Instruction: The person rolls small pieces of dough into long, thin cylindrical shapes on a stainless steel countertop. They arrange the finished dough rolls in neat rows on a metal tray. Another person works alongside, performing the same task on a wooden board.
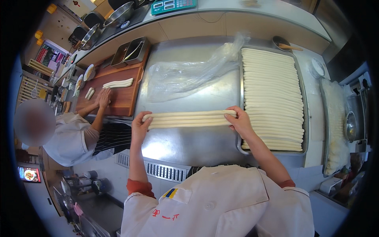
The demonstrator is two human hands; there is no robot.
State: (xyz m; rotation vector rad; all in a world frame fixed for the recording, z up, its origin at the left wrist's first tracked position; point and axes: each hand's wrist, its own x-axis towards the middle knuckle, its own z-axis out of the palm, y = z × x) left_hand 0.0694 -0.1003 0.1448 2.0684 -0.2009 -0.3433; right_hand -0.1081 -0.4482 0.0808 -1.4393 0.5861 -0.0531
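Several long dough strips (pixel 189 119) lie side by side, stretched between my two hands over the steel worktop (pixel 177 142). My left hand (pixel 141 124) grips their left ends, thumb on top. Their right ends are in my right hand (pixel 238 121), pinched between thumb and fingers, near the wall of a metal tray. That tray (pixel 240 142) holds many white dough strips (pixel 272 100) laid crosswise in one long row. Beyond my hands, a crumpled clear plastic sheet (pixel 180 77) lies on the steel and reaches the tray's far left corner.
To the left, a co-worker (pixel 71 139) presses hands on a wooden board (pixel 121 100) bearing dough strips (pixel 118 83) and metal containers (pixel 137 50). A green scale (pixel 173 6) stands on the back counter. A dark bowl (pixel 279 43) and a plastic-covered tray (pixel 334 124) are at right.
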